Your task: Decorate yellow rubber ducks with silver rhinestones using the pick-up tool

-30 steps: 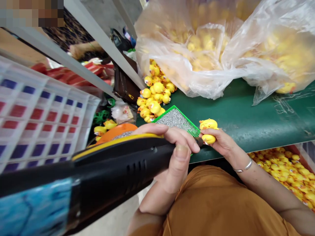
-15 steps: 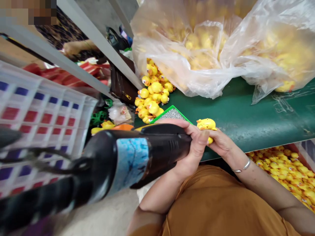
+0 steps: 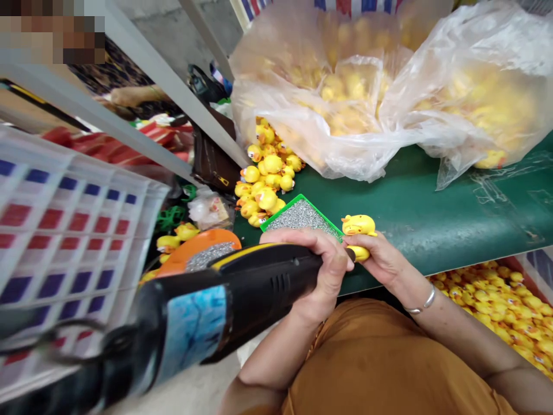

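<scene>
A black power tool (image 3: pixel 268 276) with a yellow stripe and a blue patch is gripped by my left hand (image 3: pixel 322 271), its body slanting toward the lower left. My right hand (image 3: pixel 384 256), with a silver bangle on the wrist, pinches a yellow toy duck (image 3: pixel 359 224) lying on its side. Just below that duck is another yellow part (image 3: pixel 359 253), also at my right fingers; whether the two are joined I cannot tell. The tool's dark tip meets this lower part. Behind my left hand lies a green tray (image 3: pixel 301 197) of small silver metal pieces.
Ducks (image 3: pixel 265 199) are piled on the green table (image 3: pixel 432 230) beside clear bags (image 3: pixel 345 138) of ducks. An orange dish (image 3: pixel 233 236) holds metal pieces. A white crate (image 3: pixel 151 202) stands left, and more ducks (image 3: pixel 492 300) fill a bin at right. Beyond the frame is another person's hand (image 3: pixel 133 95).
The tool and my left hand have shifted down and left, uncovering the orange dish and the tool's tip. The duck in my right hand sits slightly lower in view.
</scene>
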Demonstrator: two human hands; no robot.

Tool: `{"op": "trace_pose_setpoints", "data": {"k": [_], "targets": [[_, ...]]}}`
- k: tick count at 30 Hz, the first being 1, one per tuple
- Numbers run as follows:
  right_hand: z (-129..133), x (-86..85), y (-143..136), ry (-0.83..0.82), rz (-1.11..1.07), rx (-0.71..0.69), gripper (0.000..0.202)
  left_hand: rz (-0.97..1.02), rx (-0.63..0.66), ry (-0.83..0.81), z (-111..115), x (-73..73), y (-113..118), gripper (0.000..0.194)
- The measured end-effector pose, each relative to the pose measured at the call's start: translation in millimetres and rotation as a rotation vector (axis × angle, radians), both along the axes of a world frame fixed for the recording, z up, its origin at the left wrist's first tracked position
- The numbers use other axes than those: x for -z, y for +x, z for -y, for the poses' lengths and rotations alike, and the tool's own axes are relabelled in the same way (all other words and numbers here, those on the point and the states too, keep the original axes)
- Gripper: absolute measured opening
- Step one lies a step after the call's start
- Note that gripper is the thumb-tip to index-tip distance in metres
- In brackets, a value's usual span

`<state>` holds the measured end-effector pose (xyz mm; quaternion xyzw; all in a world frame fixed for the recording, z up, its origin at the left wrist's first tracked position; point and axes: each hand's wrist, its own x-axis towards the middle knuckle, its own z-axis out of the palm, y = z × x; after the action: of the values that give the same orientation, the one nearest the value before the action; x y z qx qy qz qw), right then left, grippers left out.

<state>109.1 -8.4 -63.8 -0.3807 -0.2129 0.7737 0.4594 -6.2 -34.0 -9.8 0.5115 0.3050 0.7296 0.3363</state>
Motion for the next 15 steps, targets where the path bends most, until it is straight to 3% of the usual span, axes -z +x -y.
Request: {"op": "trace_pose_setpoints", "data": {"k": [2,4,7,9,10,12,13,15], "targets": [[-1,-0.9,-3,0.017,0.027,-0.02,0.023,-0.019,0.005,0.092,1,-3.4,3,0.022],[-5,-1.4,-5,0.032,0.079,-0.01,0.024,-0.02,-0.026,0.076,4,-12.6,5,0.024],[-7,-2.8,24,0.092,0.31,0.078,0.037,-0.004,-0.139,0.036,15,-34.2,1,0.025],[-1,-6.2,77,0.161,0.63,0.035,0.054,0.011,-0.148,-0.001,19,-46.0,-8,0.027],[7,-8.9,113,0.197,0.841,-0.07,0.061,0.069,-0.135,-0.014,18,-48.9,-13,0.032],[25,-14.8,193,0.223,1.314,-0.455,0.073,0.154,-0.052,-0.069,10,-47.2,-22,0.032],[33,-16.9,231,0.194,1.466,-0.595,0.071,0.177,-0.05,0.024,4,-43.1,-24,0.03],[38,-16.9,290,0.043,1.629,-0.648,0.054,0.214,-0.047,0.052,-10,-31.2,-24,0.03]]}}
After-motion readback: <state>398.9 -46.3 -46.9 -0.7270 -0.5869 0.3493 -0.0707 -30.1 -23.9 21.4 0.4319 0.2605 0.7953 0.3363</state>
